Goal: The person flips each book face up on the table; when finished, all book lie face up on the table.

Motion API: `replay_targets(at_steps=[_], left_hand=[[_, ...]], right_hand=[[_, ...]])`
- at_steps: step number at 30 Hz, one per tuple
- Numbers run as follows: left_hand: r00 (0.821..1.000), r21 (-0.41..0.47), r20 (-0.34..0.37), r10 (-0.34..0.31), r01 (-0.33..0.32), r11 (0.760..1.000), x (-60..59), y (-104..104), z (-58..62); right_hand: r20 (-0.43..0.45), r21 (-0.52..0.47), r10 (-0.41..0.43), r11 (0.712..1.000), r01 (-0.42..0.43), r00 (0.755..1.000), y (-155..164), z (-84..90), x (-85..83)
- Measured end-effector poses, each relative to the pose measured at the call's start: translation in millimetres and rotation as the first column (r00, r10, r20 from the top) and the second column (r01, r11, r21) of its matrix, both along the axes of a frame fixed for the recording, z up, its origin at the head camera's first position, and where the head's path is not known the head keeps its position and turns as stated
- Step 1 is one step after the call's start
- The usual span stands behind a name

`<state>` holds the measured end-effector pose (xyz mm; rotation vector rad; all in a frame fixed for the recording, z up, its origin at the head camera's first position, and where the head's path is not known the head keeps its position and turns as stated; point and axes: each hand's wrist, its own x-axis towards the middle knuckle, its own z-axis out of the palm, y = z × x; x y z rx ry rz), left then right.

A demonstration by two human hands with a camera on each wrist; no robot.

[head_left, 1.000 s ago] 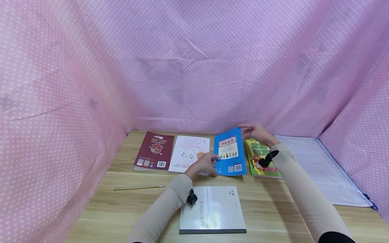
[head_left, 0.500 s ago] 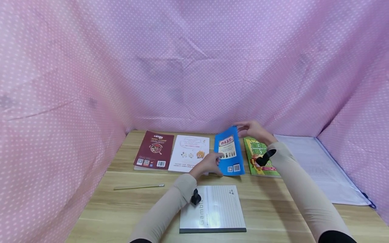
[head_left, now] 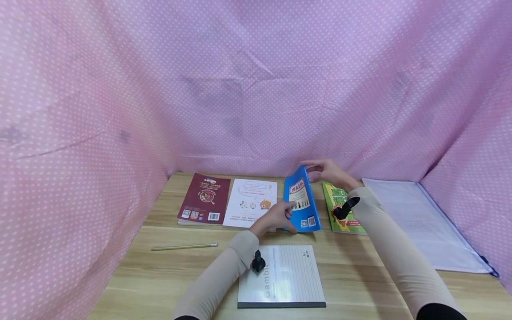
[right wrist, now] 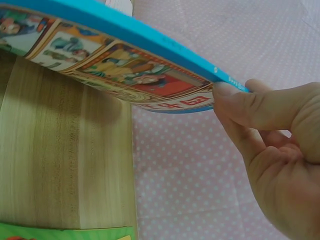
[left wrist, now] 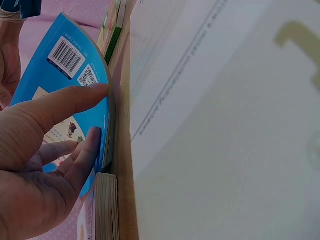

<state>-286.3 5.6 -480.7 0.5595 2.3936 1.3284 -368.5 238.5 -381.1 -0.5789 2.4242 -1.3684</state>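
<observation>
A blue paperback book (head_left: 310,209) with a pale picture panel stands tilted on the table, its right side raised. The right hand (head_left: 330,173) pinches its upper right corner; in the right wrist view the thumb (right wrist: 235,102) lies at the spine, and the illustrated underside shows. The left hand (head_left: 276,215) is at the book's lower left. In the left wrist view its straight thumb (left wrist: 75,100) touches the bottom edge, and its other fingers, loosely bent, rest over the cover. To the left lies a white book (head_left: 252,195), partly under the left hand; a green book (head_left: 336,200) lies to the right.
A maroon book (head_left: 206,195) lies at the back left. A pencil (head_left: 184,246) and a Gambit notebook (head_left: 288,275) are nearer the front, the notebook under the left forearm. A translucent zip pouch (head_left: 416,226) lies at the right. Pink dotted cloth (head_left: 256,98) surrounds the table.
The right hand has moved left, raising the blue book's right side and tilting it more steeply. The left hand has slid slightly right, farther over the cover.
</observation>
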Motion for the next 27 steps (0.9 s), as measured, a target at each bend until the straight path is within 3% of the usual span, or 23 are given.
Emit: replay_targets(at_steps=[11,16,23,27], left_hand=[[0.999,0.067,0.023,-0.029,0.027,0.997,-2.6,6,0.2],[0.999,0.097,0.032,-0.014,0.011,0.995,-2.5,11,0.2],[0.999,0.247,0.034,0.015,-0.023,0.969,-2.7,22,2.1],[0.999,0.253,0.02,0.032,-0.036,0.967,-1.7,26,5.5]], right_hand=[[-0.018,-0.039,0.006,0.999,-0.007,1.0,0,-8.6,-7.3],[-0.028,-0.035,-0.002,0.999,0.001,1.0,0,-12.0,-9.1],[-0.039,-0.033,0.015,0.999,-0.016,0.999,-2,-11.7,-8.7],[-0.045,-0.029,0.022,0.999,-0.023,0.999,-3,-10.7,-9.0]])
